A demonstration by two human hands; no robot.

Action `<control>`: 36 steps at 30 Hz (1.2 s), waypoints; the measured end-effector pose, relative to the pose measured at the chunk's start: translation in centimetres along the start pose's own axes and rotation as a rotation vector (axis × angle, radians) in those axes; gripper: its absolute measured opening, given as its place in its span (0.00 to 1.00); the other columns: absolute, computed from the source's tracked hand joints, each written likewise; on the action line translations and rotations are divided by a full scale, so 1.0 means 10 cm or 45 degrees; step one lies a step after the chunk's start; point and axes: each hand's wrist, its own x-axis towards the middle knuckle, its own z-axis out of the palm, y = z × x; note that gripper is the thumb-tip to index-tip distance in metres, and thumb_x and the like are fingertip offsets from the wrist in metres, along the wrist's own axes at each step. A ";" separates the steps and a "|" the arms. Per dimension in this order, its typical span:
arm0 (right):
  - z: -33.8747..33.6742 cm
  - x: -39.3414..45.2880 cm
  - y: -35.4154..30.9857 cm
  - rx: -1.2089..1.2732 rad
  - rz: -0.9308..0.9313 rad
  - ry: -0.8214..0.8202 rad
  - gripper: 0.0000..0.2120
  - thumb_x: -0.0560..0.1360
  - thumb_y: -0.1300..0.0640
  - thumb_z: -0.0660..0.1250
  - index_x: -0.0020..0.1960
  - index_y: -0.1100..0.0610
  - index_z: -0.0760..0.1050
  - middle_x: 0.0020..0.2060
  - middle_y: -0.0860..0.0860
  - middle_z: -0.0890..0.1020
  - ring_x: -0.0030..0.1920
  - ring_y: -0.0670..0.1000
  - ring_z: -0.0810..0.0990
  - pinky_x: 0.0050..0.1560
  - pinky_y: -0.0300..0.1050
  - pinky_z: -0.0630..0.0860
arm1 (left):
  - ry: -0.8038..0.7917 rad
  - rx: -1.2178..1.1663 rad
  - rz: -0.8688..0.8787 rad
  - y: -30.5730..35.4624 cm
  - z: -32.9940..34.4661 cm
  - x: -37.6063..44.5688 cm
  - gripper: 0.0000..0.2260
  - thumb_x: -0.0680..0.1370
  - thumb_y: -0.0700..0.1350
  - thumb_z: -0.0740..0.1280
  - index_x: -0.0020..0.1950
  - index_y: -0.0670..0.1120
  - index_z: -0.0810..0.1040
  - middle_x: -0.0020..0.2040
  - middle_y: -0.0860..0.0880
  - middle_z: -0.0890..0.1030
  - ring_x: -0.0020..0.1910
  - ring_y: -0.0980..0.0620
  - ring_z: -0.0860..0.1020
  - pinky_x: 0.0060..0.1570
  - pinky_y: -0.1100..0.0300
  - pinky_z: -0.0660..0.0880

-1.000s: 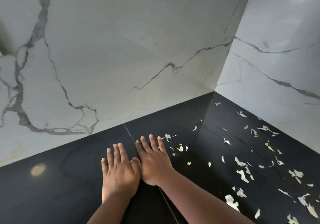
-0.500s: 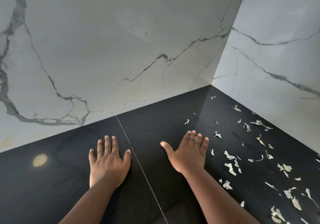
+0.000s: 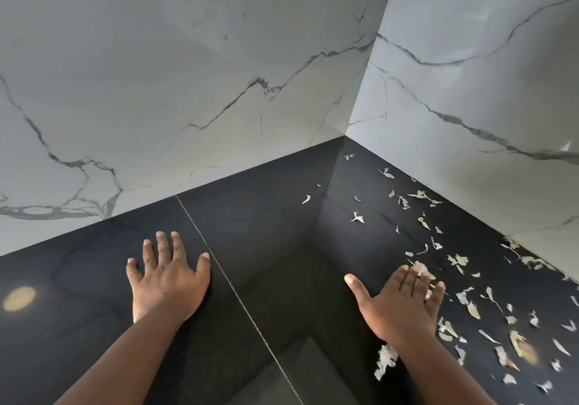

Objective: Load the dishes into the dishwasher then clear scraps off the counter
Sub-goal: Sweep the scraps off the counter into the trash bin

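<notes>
Both hands, left (image 3: 167, 281) and right (image 3: 402, 303), lie flat on counter (image 3: 266, 232); scraps (image 3: 470, 304) scattered rightward.

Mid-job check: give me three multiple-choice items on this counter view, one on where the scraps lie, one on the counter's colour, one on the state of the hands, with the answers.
1. Where do most of the scraps lie?
A. Left of the left hand
B. On the right part of the counter, along the right wall
C. On the marble wall

2. What colour is the counter?
A. White
B. Wooden brown
C. Black

3. How are the hands?
A. Both open, fingers straight
B. Both in fists
C. Left hand pinching a scrap

Answers:
1 B: the pale bits spread from the corner down along the right wall, around the right hand.
2 C: the slab is glossy black under grey-veined walls.
3 A: the left hand lies flat with fingers spread; the right hand's fingers are straight too.
</notes>
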 end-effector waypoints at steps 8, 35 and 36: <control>0.54 -1.02 -0.30 0.062 -0.784 0.305 0.44 0.75 0.29 0.46 0.66 0.66 0.74 0.66 0.60 0.75 0.68 0.61 0.72 0.66 0.61 0.58 | 0.009 0.036 0.016 -0.02 0.03 0.01 0.34 0.78 0.64 0.44 0.78 0.46 0.46 0.79 0.46 0.46 0.77 0.45 0.44 0.73 0.43 0.44; 0.92 -2.41 3.34 0.423 0.323 0.110 0.68 0.52 0.14 0.47 0.77 0.55 0.31 0.77 0.51 0.37 0.74 0.45 0.34 0.75 0.45 0.37 | -0.109 0.077 0.712 0.28 0.29 -0.53 0.49 0.69 0.77 0.46 0.75 0.41 0.60 0.75 0.39 0.59 0.74 0.38 0.55 0.71 0.41 0.53; 0.95 -2.40 3.32 0.431 0.327 0.109 0.69 0.51 0.13 0.46 0.76 0.56 0.29 0.77 0.51 0.36 0.73 0.45 0.32 0.75 0.46 0.36 | -0.090 0.083 0.734 0.41 0.23 -0.75 0.49 0.69 0.76 0.45 0.76 0.40 0.58 0.76 0.40 0.58 0.75 0.40 0.54 0.72 0.43 0.52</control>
